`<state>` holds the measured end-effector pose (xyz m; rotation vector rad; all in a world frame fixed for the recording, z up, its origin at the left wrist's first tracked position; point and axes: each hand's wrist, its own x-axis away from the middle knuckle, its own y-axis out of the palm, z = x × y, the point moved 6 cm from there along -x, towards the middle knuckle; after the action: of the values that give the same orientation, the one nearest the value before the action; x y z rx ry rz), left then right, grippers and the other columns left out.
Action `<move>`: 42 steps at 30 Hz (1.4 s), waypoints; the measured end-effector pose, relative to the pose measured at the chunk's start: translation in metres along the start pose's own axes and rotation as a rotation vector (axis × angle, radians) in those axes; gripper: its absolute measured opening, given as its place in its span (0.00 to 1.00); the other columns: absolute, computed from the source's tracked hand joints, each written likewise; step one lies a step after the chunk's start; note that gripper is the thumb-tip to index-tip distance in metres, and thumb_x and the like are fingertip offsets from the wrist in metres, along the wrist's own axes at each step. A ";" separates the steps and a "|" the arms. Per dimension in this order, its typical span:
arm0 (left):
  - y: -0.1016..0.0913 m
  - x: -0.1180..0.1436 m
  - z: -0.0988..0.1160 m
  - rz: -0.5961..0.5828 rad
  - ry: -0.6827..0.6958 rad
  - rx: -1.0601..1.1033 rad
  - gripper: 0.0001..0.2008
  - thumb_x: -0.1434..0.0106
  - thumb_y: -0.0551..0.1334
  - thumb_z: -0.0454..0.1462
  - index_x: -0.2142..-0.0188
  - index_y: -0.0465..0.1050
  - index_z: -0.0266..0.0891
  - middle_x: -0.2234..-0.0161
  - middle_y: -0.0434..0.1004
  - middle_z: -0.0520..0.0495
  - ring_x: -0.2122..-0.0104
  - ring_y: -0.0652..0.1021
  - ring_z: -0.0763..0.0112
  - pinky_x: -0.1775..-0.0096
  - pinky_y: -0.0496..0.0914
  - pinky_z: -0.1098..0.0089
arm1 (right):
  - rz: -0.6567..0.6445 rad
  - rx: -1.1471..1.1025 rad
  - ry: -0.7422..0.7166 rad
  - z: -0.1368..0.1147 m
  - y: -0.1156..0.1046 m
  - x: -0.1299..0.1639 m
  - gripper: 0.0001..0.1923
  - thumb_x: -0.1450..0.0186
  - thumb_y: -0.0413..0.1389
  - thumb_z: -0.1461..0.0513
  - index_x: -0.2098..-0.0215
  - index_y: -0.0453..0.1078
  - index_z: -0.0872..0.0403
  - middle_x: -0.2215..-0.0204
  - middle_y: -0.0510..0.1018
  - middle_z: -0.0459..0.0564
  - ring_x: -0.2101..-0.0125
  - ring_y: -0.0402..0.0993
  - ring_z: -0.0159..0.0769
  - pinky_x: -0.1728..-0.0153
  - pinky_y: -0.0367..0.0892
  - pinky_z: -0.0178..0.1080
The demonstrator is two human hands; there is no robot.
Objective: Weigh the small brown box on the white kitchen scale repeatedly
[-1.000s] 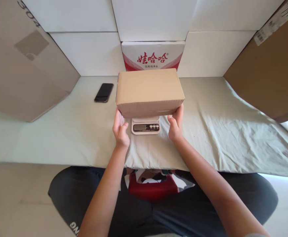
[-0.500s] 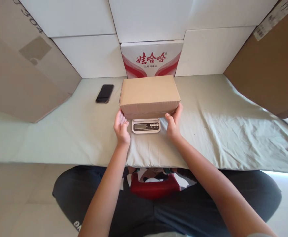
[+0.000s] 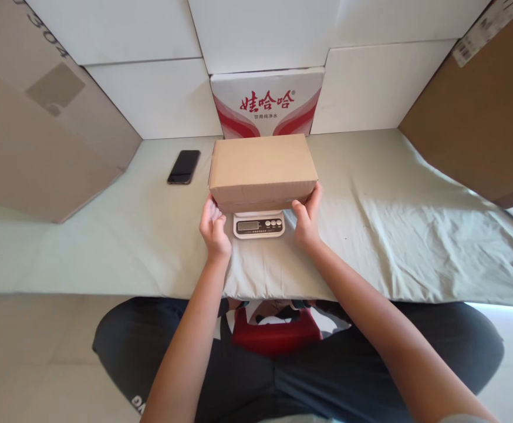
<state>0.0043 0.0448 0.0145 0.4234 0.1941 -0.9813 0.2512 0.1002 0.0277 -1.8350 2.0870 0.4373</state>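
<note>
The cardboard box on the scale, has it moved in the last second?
Yes. The cardboard box has come down toward the kitchen scale: its front edge now covers more of the scale's platform, and less gap shows above the display.

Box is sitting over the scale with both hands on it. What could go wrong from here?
1. The cardboard box is wider than the kitchen scale and overhangs it, so it may tip if let go.
2. The left hand and right hand touching the box could skew the reading.
3. The box partly shades the display.

A table (image 3: 371,247) draped in pale green cloth (image 3: 415,235) carries a black phone (image 3: 184,166) and a small white scale (image 3: 259,225).
</note>
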 end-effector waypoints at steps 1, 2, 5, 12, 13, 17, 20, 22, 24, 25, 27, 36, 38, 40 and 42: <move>0.000 0.000 0.000 0.002 -0.004 -0.010 0.34 0.40 0.60 0.36 0.33 0.73 0.38 0.30 0.72 0.37 0.28 0.70 0.51 0.31 0.69 0.56 | -0.004 0.001 0.007 0.001 0.000 -0.001 0.33 0.36 0.53 0.50 0.34 0.55 0.41 0.36 0.65 0.54 0.33 0.63 0.50 0.29 0.63 0.62; 0.000 0.000 0.000 0.002 -0.005 -0.019 0.34 0.40 0.60 0.36 0.33 0.73 0.38 0.30 0.72 0.38 0.28 0.70 0.52 0.31 0.69 0.56 | -0.003 -0.002 0.013 0.001 0.000 -0.001 0.33 0.36 0.53 0.50 0.34 0.55 0.41 0.36 0.65 0.54 0.33 0.64 0.50 0.29 0.63 0.61; 0.000 -0.001 0.001 0.006 0.000 -0.017 0.34 0.40 0.60 0.35 0.34 0.73 0.36 0.31 0.73 0.37 0.29 0.71 0.52 0.31 0.69 0.56 | 0.009 -0.018 0.017 0.002 -0.001 -0.003 0.32 0.36 0.53 0.51 0.34 0.55 0.41 0.36 0.64 0.55 0.34 0.65 0.50 0.30 0.64 0.61; -0.002 -0.002 0.004 0.044 0.031 -0.042 0.34 0.41 0.59 0.36 0.33 0.72 0.35 0.32 0.75 0.36 0.29 0.72 0.53 0.31 0.69 0.58 | 0.001 -0.062 -0.001 -0.002 -0.002 -0.006 0.34 0.34 0.53 0.47 0.32 0.54 0.40 0.32 0.63 0.55 0.29 0.60 0.53 0.28 0.61 0.63; -0.002 -0.002 0.005 0.049 0.043 -0.040 0.34 0.40 0.59 0.36 0.33 0.72 0.35 0.32 0.75 0.36 0.29 0.71 0.53 0.30 0.68 0.58 | 0.021 -0.060 -0.007 -0.003 -0.005 -0.008 0.35 0.34 0.53 0.46 0.31 0.53 0.39 0.31 0.62 0.54 0.28 0.59 0.54 0.28 0.60 0.64; -0.002 -0.003 0.007 0.051 0.071 -0.015 0.33 0.39 0.59 0.36 0.33 0.72 0.34 0.32 0.74 0.35 0.28 0.69 0.52 0.28 0.65 0.58 | 0.119 -0.033 -0.038 -0.002 -0.019 -0.016 0.33 0.33 0.51 0.46 0.31 0.53 0.36 0.29 0.58 0.51 0.26 0.57 0.54 0.26 0.56 0.66; -0.003 -0.003 0.006 0.045 0.066 -0.023 0.33 0.37 0.59 0.38 0.32 0.71 0.35 0.31 0.73 0.35 0.28 0.69 0.52 0.29 0.65 0.57 | 0.169 -0.006 -0.031 0.002 -0.028 -0.023 0.33 0.32 0.47 0.47 0.30 0.51 0.36 0.29 0.59 0.51 0.26 0.57 0.53 0.27 0.56 0.67; -0.003 -0.004 0.004 0.043 0.055 -0.041 0.33 0.36 0.59 0.40 0.32 0.71 0.35 0.31 0.73 0.34 0.28 0.69 0.51 0.29 0.66 0.58 | 0.201 0.000 -0.018 0.006 -0.032 -0.026 0.33 0.33 0.46 0.48 0.30 0.51 0.37 0.30 0.60 0.51 0.26 0.58 0.53 0.27 0.57 0.67; -0.003 -0.004 0.003 0.038 0.046 -0.049 0.33 0.35 0.60 0.42 0.32 0.71 0.35 0.31 0.73 0.34 0.27 0.68 0.51 0.29 0.65 0.58 | 0.218 0.009 -0.014 0.009 -0.035 -0.028 0.33 0.32 0.45 0.48 0.30 0.51 0.38 0.31 0.60 0.52 0.27 0.60 0.52 0.28 0.59 0.67; -0.002 -0.004 0.003 0.033 0.043 -0.051 0.33 0.34 0.60 0.43 0.32 0.71 0.35 0.31 0.73 0.34 0.27 0.68 0.50 0.28 0.65 0.57 | 0.219 0.020 -0.015 0.010 -0.035 -0.028 0.33 0.32 0.45 0.48 0.30 0.51 0.37 0.31 0.60 0.52 0.27 0.60 0.52 0.28 0.60 0.67; -0.002 -0.004 0.003 0.025 0.042 -0.056 0.32 0.33 0.60 0.45 0.32 0.71 0.37 0.30 0.72 0.35 0.27 0.67 0.50 0.28 0.64 0.57 | 0.212 0.044 -0.023 0.011 -0.034 -0.028 0.33 0.31 0.44 0.47 0.29 0.51 0.37 0.31 0.61 0.52 0.28 0.61 0.53 0.29 0.61 0.67; -0.002 -0.007 -0.001 0.046 0.038 -0.029 0.32 0.33 0.60 0.46 0.32 0.71 0.35 0.31 0.73 0.34 0.27 0.68 0.51 0.28 0.64 0.58 | 0.173 -0.005 -0.004 0.015 -0.027 -0.025 0.32 0.33 0.46 0.48 0.31 0.53 0.37 0.30 0.61 0.51 0.27 0.60 0.54 0.28 0.58 0.67; -0.002 -0.008 -0.002 0.045 0.023 -0.038 0.33 0.33 0.59 0.46 0.32 0.71 0.36 0.31 0.73 0.35 0.27 0.68 0.52 0.29 0.64 0.59 | 0.174 -0.004 0.005 0.014 -0.026 -0.025 0.31 0.33 0.47 0.48 0.31 0.53 0.37 0.30 0.61 0.51 0.27 0.60 0.53 0.27 0.57 0.67; -0.001 -0.009 -0.004 0.042 0.003 -0.060 0.33 0.32 0.58 0.47 0.31 0.70 0.37 0.30 0.72 0.35 0.27 0.69 0.52 0.29 0.65 0.59 | 0.185 -0.023 0.028 0.014 -0.026 -0.026 0.31 0.33 0.47 0.49 0.33 0.54 0.38 0.30 0.62 0.51 0.27 0.60 0.53 0.26 0.56 0.66; -0.001 -0.009 -0.006 0.042 -0.014 -0.067 0.34 0.32 0.58 0.48 0.31 0.69 0.37 0.30 0.71 0.35 0.28 0.69 0.52 0.29 0.65 0.59 | 0.194 -0.049 0.058 0.013 -0.025 -0.027 0.29 0.34 0.48 0.50 0.34 0.56 0.39 0.30 0.64 0.51 0.28 0.61 0.52 0.26 0.55 0.66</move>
<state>-0.0010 0.0536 0.0120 0.3583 0.2045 -0.9340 0.2799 0.1264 0.0273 -1.6970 2.3239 0.4918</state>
